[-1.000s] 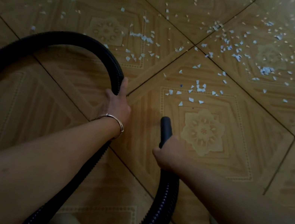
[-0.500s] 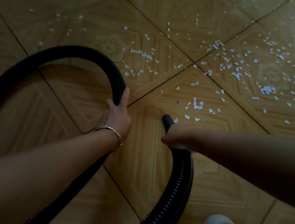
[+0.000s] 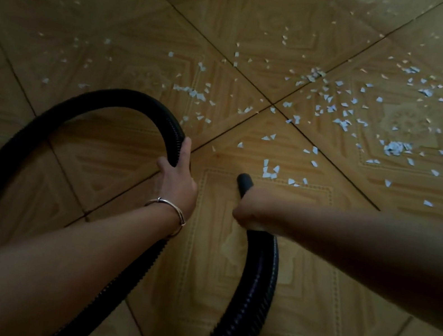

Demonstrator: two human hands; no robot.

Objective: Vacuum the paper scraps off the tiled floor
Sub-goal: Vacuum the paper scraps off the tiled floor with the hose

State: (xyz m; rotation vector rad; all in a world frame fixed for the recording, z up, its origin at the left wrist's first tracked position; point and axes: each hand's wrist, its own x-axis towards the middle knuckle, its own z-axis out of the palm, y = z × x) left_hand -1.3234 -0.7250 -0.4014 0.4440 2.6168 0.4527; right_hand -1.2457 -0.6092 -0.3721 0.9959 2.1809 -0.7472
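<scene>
Black ribbed hose loops in from the near left, arches across the floor and runs into the left hand, whose fingers curl round it. Its other stretch rises from the near edge to the right hand, which is wrapped round it just behind the smooth dark nozzle; those fingers are hidden underneath. Small white paper scraps lie scattered over the tan patterned tiled floor, the nearest just beyond the nozzle, the thickest at far right.
</scene>
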